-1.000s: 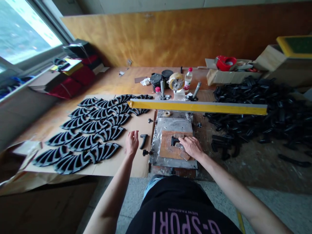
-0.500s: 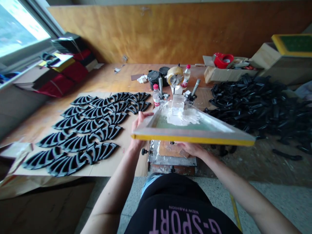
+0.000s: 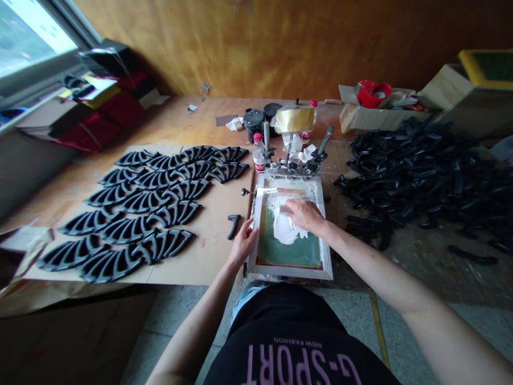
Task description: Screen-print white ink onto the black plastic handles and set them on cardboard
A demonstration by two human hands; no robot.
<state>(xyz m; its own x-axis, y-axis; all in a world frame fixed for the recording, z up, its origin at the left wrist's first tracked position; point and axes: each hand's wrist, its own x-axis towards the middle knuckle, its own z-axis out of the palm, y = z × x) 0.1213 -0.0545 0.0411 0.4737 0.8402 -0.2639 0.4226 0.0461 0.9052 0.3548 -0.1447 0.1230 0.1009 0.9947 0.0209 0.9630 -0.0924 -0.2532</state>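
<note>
The screen-printing frame [image 3: 326, 235] lies flat over the jig, its green mesh [image 3: 288, 255] smeared with thick white ink [image 3: 286, 232]. On the frame's left edge is my left hand [image 3: 244, 240], fingers curled at the rim. My right hand [image 3: 305, 215] is closed over the ink, on a pale scraper [image 3: 282, 207] largely hidden by the fingers and ink. One curved black plastic handle [image 3: 233, 226] lies on the cardboard [image 3: 218, 256], just beyond my left hand. Several more such handles [image 3: 112, 262] are lined up in fanned rows further left.
A big heap of black handles [image 3: 417, 171] is at the right. Behind the frame stand metal clamp posts [image 3: 326, 140], a bottle [image 3: 258, 152], black tubs [image 3: 253, 122] and a tape roll [image 3: 294, 118]. A carton [image 3: 368, 118] holds a red tape dispenser [image 3: 373, 94].
The raised frame has come down flat. My right hand has moved from beneath it to the ink on top. A single black handle now lies beside my left hand.
</note>
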